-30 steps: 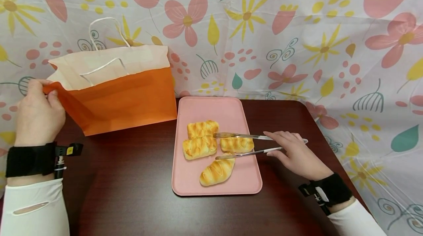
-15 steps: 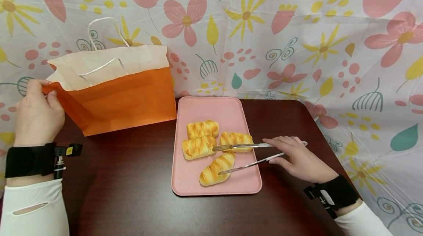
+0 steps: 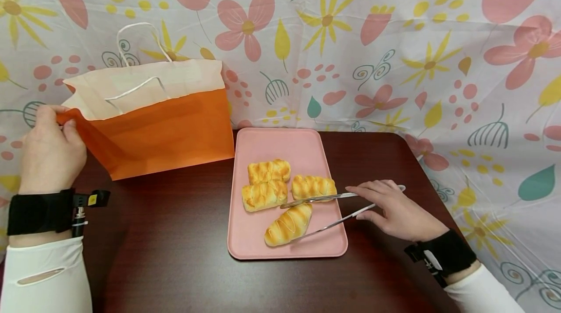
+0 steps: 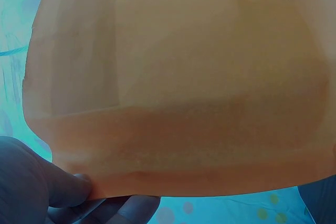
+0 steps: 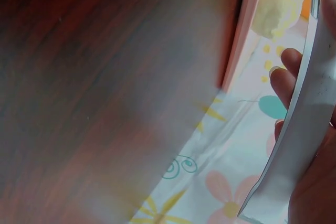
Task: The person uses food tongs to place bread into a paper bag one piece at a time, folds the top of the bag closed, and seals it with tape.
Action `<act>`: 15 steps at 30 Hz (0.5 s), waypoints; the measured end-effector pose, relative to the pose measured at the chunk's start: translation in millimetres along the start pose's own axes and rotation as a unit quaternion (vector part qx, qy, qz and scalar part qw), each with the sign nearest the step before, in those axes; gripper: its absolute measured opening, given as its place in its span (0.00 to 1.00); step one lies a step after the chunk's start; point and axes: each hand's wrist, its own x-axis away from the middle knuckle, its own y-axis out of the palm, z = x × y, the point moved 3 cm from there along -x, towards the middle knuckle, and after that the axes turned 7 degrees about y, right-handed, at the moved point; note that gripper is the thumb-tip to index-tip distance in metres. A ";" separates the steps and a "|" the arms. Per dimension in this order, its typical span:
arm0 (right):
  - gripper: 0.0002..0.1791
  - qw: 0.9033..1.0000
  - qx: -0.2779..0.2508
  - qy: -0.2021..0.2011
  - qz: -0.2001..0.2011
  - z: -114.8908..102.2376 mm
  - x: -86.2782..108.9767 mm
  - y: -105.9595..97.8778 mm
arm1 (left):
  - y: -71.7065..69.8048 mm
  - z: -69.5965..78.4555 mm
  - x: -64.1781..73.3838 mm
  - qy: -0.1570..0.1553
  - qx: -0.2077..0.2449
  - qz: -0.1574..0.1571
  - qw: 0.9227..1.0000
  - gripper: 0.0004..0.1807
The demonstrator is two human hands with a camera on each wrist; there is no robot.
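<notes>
My left hand [image 3: 54, 150] pinches the left edge of an orange paper bag [image 3: 171, 130] with a cream inside and white handles. Close up in the left wrist view, thumb and fingers grip the rim of the bag [image 4: 210, 135]. My right hand [image 3: 392, 210] holds metal tongs [image 3: 326, 198], spread apart over a pink tray [image 3: 280, 145]. One tong arm lies at the upper end of an oval bread roll [image 3: 287, 225] with icing lines, the other at its lower right side. The tongs' pale handle [image 5: 310, 98] fills the right of the right wrist view.
Three rectangular golden bread rolls lie on the tray above the oval one: a back roll [image 3: 269, 171], a left roll [image 3: 264, 195] and a right roll [image 3: 312, 186]. All stand on a dark wooden table [image 3: 175, 245]. A flowered cloth [image 3: 333, 45] hangs behind and to the right.
The tongs have moved down the tray, from the right rectangular roll to either side of the oval roll, and spread wider. My left hand and the bag have stayed in place.
</notes>
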 end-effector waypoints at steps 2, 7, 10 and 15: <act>0.38 1.000 0.006 -0.006 0.001 -0.3 -1.3 -0.4 | 0.1 -0.2 -0.2 0.002 0.001 0.001 1.000 0.27; 0.36 1.000 0.017 -0.022 -0.005 -0.1 -5.2 -1.0 | -0.7 -1.4 -0.8 0.008 -0.001 0.006 1.000 0.27; 0.35 0.999 0.020 -0.027 -0.011 0.3 -7.7 -0.6 | -0.8 -2.1 -0.9 0.009 -0.002 0.007 1.000 0.27; 0.33 0.999 0.030 -0.030 -0.019 1.3 -10.1 1.7 | -0.6 -2.5 -0.8 0.015 -0.002 0.009 1.000 0.27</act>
